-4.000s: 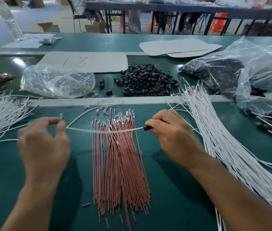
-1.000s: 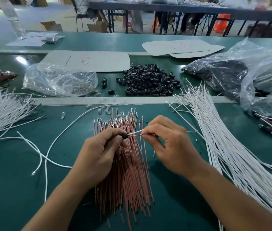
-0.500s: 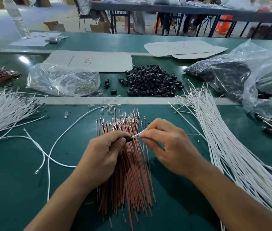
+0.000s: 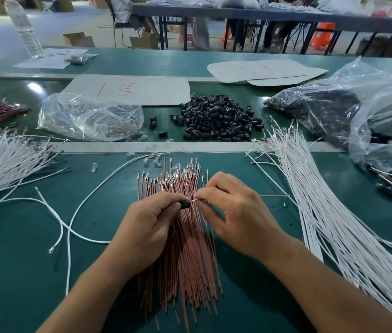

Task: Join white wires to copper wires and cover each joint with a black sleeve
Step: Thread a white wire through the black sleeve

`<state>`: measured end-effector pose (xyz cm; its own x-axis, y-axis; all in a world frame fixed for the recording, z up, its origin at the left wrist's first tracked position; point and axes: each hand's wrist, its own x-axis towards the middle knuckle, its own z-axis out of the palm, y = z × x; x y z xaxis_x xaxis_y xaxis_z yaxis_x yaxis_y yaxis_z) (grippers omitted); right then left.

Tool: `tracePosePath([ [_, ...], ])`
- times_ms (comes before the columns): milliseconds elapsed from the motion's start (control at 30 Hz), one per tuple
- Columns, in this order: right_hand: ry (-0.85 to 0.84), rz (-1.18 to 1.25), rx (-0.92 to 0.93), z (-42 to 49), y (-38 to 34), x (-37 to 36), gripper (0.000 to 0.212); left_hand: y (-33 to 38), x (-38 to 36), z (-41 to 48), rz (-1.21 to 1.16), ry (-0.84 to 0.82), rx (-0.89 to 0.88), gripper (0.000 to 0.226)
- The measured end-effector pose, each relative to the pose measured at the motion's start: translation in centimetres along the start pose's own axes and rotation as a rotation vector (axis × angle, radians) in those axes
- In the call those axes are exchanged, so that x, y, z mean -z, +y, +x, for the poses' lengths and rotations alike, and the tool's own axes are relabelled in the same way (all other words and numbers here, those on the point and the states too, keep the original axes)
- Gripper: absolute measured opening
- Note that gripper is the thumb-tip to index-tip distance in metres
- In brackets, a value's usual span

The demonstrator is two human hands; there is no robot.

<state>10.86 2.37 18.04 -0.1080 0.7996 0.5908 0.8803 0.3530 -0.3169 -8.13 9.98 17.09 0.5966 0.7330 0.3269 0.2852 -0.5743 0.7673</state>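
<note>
Both hands meet above a fan of thin copper wires on a smooth green table.

Right of the copper wires lies a long sheaf of white wires. Beyond them sit a crinkled clear bag and a heap of short black sleeves. Over their upper half, hiding part of them, the left hand pinches one stubby black sleeve. The right hand pinches a shiny metal wire tip at the sleeve's mouth.
</note>
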Motion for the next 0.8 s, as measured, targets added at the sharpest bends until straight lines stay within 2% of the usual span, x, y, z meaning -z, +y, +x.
tracePosePath([
  [333,-0.06,0.312,-0.143,-0.34,0.54,-0.42,0.005,-0.45,-0.23,-0.04,0.007,-0.028,0.019,0.024],
  [633,-0.078,0.244,-0.12,-0.16,0.42,-0.66,0.007,-0.31,-0.17,-0.02,-0.002,-0.049,0.062,0.023],
  [800,-0.063,0.307,-0.164,-0.16,0.04,-0.76,0.004,-0.2,-0.17,-0.03,0.001,-0.051,0.072,0.022],
])
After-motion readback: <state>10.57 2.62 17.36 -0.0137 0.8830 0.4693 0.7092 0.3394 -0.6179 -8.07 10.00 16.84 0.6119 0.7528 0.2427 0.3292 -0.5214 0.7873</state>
